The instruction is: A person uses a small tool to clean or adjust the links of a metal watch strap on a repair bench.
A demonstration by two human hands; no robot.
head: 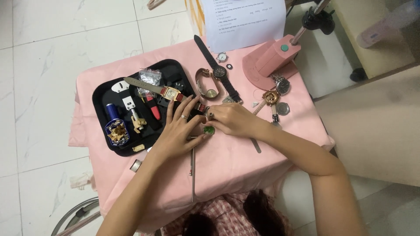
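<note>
On pink-clothed table (227, 161): black tray (101, 94) of tools at left, gold square watch (171, 93) on its edge. Left hand (177, 131) and right hand (232, 120) meet, fingertips pinching small green round piece (208, 130) against cloth.

Two hands (179, 129) (232, 120), one black tray (99, 102)

1. A black tray (101, 94) lies left of the grip and carries a blue tube (112, 111), a red-handled tool (154, 109) and a square watch with a red strap (171, 93).
2. A black-strapped watch (218, 71) lies just above the grip.
3. A pink desk lamp base (269, 59) stands up and to the right.
4. A printed sheet of paper (245, 22) lies farther above.
5. A thin metal tool (192, 172) lies below the grip on the pink cloth (227, 161).
</note>
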